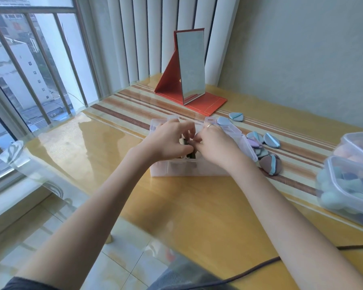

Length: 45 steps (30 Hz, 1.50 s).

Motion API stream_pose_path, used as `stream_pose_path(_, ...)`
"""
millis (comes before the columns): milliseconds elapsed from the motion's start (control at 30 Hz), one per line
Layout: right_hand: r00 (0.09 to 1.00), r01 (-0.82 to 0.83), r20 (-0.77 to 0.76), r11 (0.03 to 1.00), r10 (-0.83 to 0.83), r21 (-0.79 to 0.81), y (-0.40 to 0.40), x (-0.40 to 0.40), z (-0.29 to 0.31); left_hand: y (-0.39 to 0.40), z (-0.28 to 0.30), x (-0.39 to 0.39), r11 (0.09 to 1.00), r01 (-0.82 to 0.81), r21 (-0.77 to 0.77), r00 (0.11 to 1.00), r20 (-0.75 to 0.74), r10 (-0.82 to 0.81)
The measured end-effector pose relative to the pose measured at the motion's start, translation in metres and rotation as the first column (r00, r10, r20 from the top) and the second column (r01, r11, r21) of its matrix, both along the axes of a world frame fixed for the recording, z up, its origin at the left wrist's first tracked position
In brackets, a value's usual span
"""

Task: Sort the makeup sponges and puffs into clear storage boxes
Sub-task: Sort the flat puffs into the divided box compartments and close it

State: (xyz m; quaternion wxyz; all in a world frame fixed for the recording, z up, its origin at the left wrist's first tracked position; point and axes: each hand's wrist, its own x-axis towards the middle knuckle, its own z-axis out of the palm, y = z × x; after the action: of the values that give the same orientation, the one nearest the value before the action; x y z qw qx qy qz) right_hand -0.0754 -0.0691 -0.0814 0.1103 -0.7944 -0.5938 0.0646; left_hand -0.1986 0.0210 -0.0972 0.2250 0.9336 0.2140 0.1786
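Observation:
A clear compartmented storage box (176,170) stands open in the middle of the table. Both my hands are over it. My left hand (168,141) and my right hand (214,143) curl their fingers round dark puffs (190,154) standing in the box's middle compartments; the fingertips meet there and hide most of the puffs. Loose teardrop puffs in blue, grey and purple lie to the right of the box: a brown one with a blue strap (270,164), a grey-blue one (271,140), and another (236,116) further back.
Two clear lidded boxes (344,185) with blue and pink sponges sit at the right edge. A red-backed standing mirror (192,65) stands at the back. A dark cable (260,266) runs across the near table edge. The window and railing are to the left.

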Motion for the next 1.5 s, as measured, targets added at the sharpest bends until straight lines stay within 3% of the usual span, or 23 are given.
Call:
stream_pose_path(133, 0.995, 0.075, -0.086, 0.977, -0.059, 0.199, -0.003, 0.000, -0.006, 0.000, 0.000, -0.001, 1.000, -0.015, 0.017, 0.998, 0.056, 0.014)
stream_pose_path(333, 0.967, 0.123, -0.252, 0.944, -0.044, 0.306, -0.003, 0.004, -0.010, 0.003, -0.002, -0.001, 0.999, -0.034, 0.038, 0.996, 0.088, 0.031)
stream_pose_path(500, 0.959, 0.035, -0.284, 0.986, 0.013, 0.163, -0.002, 0.009, -0.014, 0.003, -0.002, 0.002, 0.993, -0.049, 0.105, 0.999, -0.003, 0.050)
stream_pose_path(667, 0.959, 0.141, -0.283, 0.899, -0.020, 0.415, -0.008, 0.017, -0.022, 0.002, 0.000, 0.002, 0.990, -0.055, 0.129, 0.998, -0.023, 0.059)
stream_pose_path(767, 0.963, 0.068, -0.267, 0.928, 0.035, 0.365, -0.010, 0.023, -0.026, 0.000, 0.003, 0.005, 0.983, -0.108, 0.146, 0.992, -0.044, 0.116)
stream_pose_path(867, 0.917, 0.063, -0.367, 0.850, 0.158, 0.523, -0.017, 0.028, -0.021, -0.002, 0.002, 0.006, 0.970, -0.199, 0.142, 0.977, -0.051, 0.208)
stream_pose_path(933, 0.919, 0.116, -0.366, 0.785, 0.148, 0.609, -0.023, 0.037, -0.020, -0.004, 0.002, 0.007, 0.952, -0.265, 0.150, 0.956, -0.084, 0.280)
stream_pose_path(1000, 0.879, 0.197, -0.459, 0.780, 0.127, 0.593, -0.028, 0.053, -0.020, -0.008, 0.005, 0.010, 0.925, -0.311, 0.218, 0.935, -0.105, 0.339)
stream_pose_path(1067, 0.703, 0.325, -0.683, 0.764, 0.198, 0.557, -0.036, 0.071, -0.016, -0.017, 0.012, 0.019, 0.886, -0.339, 0.317, 0.930, -0.026, 0.366)
stream_pose_path(1133, 0.569, 0.515, -0.800, 0.675, 0.191, 0.528, -0.043, 0.095, -0.014, -0.030, 0.021, 0.033, 0.869, -0.353, 0.347, 0.935, 0.084, 0.346)
stream_pose_path(1200, 0.586, 0.614, -0.805, 0.598, 0.092, 0.515, -0.049, 0.121, -0.017, -0.047, 0.029, 0.054, 0.895, -0.284, 0.343, 0.957, 0.153, 0.245)
stream_pose_path(1333, 0.589, 0.678, -0.808, 0.559, -0.026, 0.476, -0.051, 0.155, -0.031, -0.093, 0.027, 0.113, 0.973, -0.052, 0.226, 0.988, 0.152, 0.018)
stream_pose_path(1400, 0.622, 0.666, -0.777, 0.587, -0.098, 0.460, -0.046, 0.169, -0.041, -0.117, 0.016, 0.144, 0.982, -0.001, 0.190, 0.997, 0.074, -0.013)
stream_pose_path(1500, 0.702, 0.603, -0.664, 0.711, -0.258, 0.361, -0.042, 0.184, -0.053, -0.134, -0.009, 0.179, 0.994, -0.013, 0.106, 0.990, -0.136, 0.028)
